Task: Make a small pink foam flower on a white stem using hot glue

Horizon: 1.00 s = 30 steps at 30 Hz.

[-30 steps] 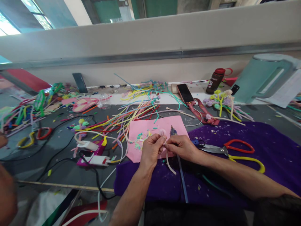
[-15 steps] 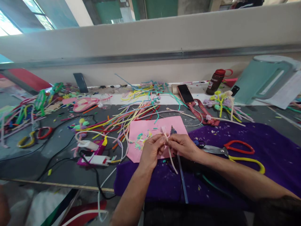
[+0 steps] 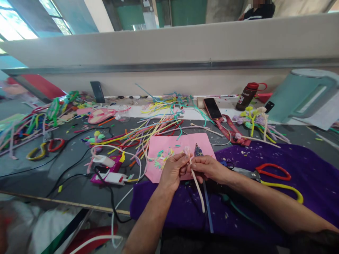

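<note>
Head view: pale-pink fuzzy flower [image 3: 186,150] on a cream fuzzy stem [image 3: 198,192], located between left hand [image 3: 172,171] and right hand [image 3: 208,167], both pinching the stem. Beneath the hands: flat pink sheet [image 3: 159,142]. To their right: red-and-yellow-handled metal scissors [image 3: 256,175] on purple cloth [image 3: 265,153].

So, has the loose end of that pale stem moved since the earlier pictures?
Yes: the pale stem's loose end has shifted downward in view, farther below the pink sheet.
</note>
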Motion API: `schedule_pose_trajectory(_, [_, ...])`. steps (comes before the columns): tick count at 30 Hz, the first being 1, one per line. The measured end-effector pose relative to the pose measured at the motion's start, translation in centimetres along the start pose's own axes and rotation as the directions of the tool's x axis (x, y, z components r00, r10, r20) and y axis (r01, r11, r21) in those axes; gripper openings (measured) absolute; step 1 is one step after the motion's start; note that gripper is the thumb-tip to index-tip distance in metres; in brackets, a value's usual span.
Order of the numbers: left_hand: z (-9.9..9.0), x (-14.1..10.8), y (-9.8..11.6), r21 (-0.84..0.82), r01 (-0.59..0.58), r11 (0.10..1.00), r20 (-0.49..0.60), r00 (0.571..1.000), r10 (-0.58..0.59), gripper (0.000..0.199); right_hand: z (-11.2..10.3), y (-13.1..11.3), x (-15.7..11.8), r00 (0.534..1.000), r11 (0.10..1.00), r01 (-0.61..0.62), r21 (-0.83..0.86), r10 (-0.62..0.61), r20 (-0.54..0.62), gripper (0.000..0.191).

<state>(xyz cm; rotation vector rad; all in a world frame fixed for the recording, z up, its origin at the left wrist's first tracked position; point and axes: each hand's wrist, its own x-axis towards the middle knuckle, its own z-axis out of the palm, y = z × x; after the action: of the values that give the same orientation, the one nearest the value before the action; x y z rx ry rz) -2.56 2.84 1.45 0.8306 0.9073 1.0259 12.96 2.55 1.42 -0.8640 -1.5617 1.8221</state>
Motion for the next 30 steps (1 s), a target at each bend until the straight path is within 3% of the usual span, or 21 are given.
schedule_pose_trajectory(12, [0.59,-0.02,-0.49,0.047,-0.123,0.991,-0.051,0.991,0.125,0.018,0.18,0.29,0.14,1.000,0.999,0.023,-0.024,-0.022,0.015,0.030])
schedule_pose_trajectory(18, [0.65,-0.38,-0.15,0.208,-0.278,0.938,-0.113,0.946,0.305,0.021,0.81,-0.20,0.00,0.994,0.996,0.080,-0.050,-0.083,-0.067,0.027])
schedule_pose_trajectory(23, [0.52,-0.28,-0.21,0.220,-0.210,0.953,-0.045,0.973,0.225,0.017,1.01,-0.44,-0.13,0.993,0.994,0.102,-0.050,-0.105,-0.059,0.026])
schedule_pose_trajectory(27, [0.38,-0.23,-0.28,0.192,-0.124,0.974,-0.016,0.991,0.130,0.021,0.80,-0.37,-0.19,0.995,0.996,0.064,-0.057,-0.068,-0.068,0.026])
schedule_pose_trajectory(30, [0.38,-0.23,-0.21,0.180,-0.116,0.977,-0.010,0.993,0.120,0.024,0.58,-0.38,-0.18,0.996,1.000,0.024,0.000,-0.024,-0.082,0.022])
